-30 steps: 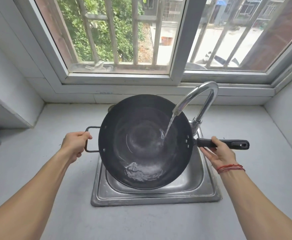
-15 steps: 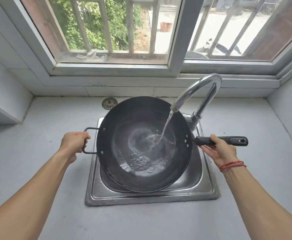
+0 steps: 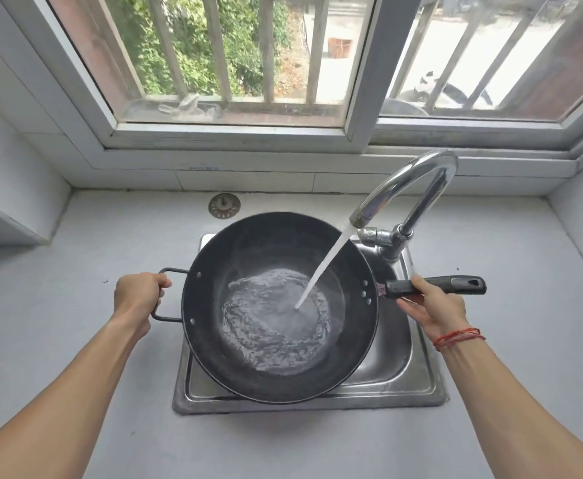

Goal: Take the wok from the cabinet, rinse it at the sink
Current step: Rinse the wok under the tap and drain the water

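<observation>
Over the sink (image 3: 421, 385), the black wok (image 3: 214, 340) catches the faucet (image 3: 404, 181) stream, pooling water, with the left hand (image 3: 141, 299) closed around its loop handle and the right hand (image 3: 431, 309) gripping its long handle.

A single head-worn camera is looking forward and steeply down from above the person's chest, facing a window (image 3: 241, 63) in the far wall. It is sitting close enough that both forearms are entering from the bottom corners and running up toward the middle. The wide lens is bending the straight lines, so the window frame and side walls are curving outward at the edges. The sink (image 3: 421, 385) is lying just below the centre of the frame, with the wok (image 3: 276, 257) over it and the tap (image 3: 404, 178) rising on its far right. The pale desk (image 3: 76, 271) is filling the lower half, left to right. No second view is sharing the scene.
</observation>
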Tool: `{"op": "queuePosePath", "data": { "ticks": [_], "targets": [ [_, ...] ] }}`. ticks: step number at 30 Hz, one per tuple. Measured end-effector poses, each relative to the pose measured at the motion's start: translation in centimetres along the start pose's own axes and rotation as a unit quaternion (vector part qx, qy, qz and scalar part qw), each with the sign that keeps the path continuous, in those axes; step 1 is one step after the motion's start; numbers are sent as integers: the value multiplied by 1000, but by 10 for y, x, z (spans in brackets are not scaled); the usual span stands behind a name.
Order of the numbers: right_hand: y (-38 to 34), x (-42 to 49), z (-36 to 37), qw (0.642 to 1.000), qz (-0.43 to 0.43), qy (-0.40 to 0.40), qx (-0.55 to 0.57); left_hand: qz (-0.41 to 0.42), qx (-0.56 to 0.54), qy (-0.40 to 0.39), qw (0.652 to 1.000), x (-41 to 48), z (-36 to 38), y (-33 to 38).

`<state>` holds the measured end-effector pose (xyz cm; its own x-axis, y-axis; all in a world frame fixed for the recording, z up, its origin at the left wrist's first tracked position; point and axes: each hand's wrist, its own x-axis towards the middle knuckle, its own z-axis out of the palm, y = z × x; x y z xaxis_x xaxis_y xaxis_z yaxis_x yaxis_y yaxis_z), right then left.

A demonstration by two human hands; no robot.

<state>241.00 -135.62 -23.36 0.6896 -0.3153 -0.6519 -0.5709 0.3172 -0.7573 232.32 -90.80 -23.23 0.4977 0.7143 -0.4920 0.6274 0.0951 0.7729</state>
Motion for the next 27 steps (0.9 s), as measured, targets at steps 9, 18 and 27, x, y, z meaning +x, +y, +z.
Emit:
{"op": "queuePosePath", "data": {
  "ticks": [9, 18, 27],
  "targets": [
    [8, 1, -6, 1000, 24, 7, -18, 1, 27, -2, 1000, 1, 5, -11],
    [11, 3, -10, 1000, 21, 5, -22, -5, 29, 4, 1000, 3, 7, -16],
    [-4, -16, -13, 963, 60, -24, -263, 3, 37, 3, 999, 2, 6, -15]
  ]
}}
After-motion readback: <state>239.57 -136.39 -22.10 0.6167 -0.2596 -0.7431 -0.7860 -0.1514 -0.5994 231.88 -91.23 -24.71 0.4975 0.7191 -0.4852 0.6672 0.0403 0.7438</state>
